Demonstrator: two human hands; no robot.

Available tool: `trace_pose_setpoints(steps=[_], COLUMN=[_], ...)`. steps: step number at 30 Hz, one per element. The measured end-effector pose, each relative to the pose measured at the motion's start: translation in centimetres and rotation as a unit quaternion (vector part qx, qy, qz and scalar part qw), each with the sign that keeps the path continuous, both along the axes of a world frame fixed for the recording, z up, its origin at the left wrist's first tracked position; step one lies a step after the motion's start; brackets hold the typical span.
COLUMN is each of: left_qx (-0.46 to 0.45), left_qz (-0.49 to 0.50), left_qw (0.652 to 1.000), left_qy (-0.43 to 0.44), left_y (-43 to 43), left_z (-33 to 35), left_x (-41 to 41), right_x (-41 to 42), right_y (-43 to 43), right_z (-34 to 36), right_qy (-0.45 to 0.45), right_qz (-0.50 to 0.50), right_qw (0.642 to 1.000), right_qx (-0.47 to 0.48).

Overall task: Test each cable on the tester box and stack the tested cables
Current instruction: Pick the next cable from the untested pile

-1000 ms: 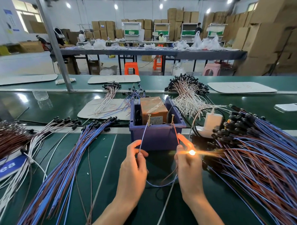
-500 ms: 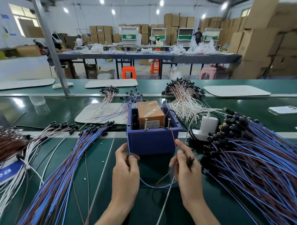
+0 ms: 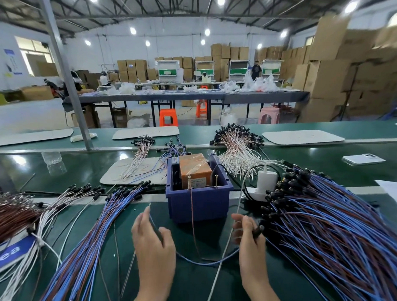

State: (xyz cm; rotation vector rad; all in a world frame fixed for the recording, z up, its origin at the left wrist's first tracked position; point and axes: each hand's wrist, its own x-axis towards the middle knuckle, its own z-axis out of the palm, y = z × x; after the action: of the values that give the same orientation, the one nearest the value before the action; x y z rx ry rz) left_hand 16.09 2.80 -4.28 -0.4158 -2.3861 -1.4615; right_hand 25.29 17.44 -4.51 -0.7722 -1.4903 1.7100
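Observation:
The tester box (image 3: 198, 204) is a blue bin holding an orange block and two upright metal pins. One blue cable (image 3: 202, 262) sags in a loop between my hands, in front of the box. My left hand (image 3: 152, 245) pinches the cable's bare end, lifted left of the box. My right hand (image 3: 248, 235) grips the black connector end, right of the box. A big pile of blue and brown cables (image 3: 338, 240) lies to the right. A fanned stack of blue and brown cables (image 3: 88, 243) lies to the left.
A white charger in a power strip (image 3: 265, 182) stands right of the box. White cables (image 3: 238, 151) lie behind it, a phone (image 3: 363, 158) at far right, brown and white cables (image 3: 13, 213) at far left. A thin white wire (image 3: 225, 252) runs toward me.
The lamp on the cable's connector was lit and has gone dark. Both hands have drawn the cable back from the pins, the left hand shifting left. The camera has tilted up.

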Motion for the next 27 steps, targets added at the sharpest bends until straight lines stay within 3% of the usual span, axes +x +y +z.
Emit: trace_pose_setpoints(steps=[2, 4, 8, 12, 15, 17, 19, 24, 27], left_qx=[-0.122, -0.193, -0.240, -0.236, -0.189, -0.195, -0.213, -0.227, -0.225], left_qz=[-0.008, -0.095, -0.222, -0.283, -0.376, -0.431, -0.463, -0.426, -0.443], left_qw=[0.978, 0.932, 0.874, 0.873, 0.892, 0.874, 0.852, 0.848, 0.838], left_qy=[0.167, 0.293, 0.358, 0.320, 0.165, 0.113, 0.117, 0.220, 0.227], left_y=[0.0, 0.8, 3.0, 4.5, 5.3, 5.7, 6.1, 7.6, 9.5], left_z=[0.3, 1.0, 4.2, 6.7, 7.2, 6.8, 7.2, 9.7, 11.8], left_x=[1.0, 2.3, 4.4, 5.7, 6.9, 7.6, 8.4, 7.9, 8.6], right_x=[0.3, 0.5, 1.0, 2.0, 3.6, 4.8, 6.1, 10.5, 13.1], right_y=[-0.4, -0.7, -1.3, -0.7, 1.1, 2.4, 3.8, 8.0, 10.9], right_z=[0.3, 1.3, 4.7, 8.5, 11.2, 12.3, 13.0, 14.2, 16.3], right_qy=[0.004, 0.020, 0.077, 0.160, 0.221, 0.248, 0.268, 0.291, 0.306], right_qz=[0.000, -0.006, 0.003, 0.007, -0.010, -0.019, -0.024, -0.042, -0.085], right_qw=[1.000, 0.999, 0.990, 0.980, 0.972, 0.968, 0.963, 0.953, 0.943], right_qx=[0.001, 0.034, 0.116, 0.122, 0.075, 0.044, 0.020, -0.068, -0.102])
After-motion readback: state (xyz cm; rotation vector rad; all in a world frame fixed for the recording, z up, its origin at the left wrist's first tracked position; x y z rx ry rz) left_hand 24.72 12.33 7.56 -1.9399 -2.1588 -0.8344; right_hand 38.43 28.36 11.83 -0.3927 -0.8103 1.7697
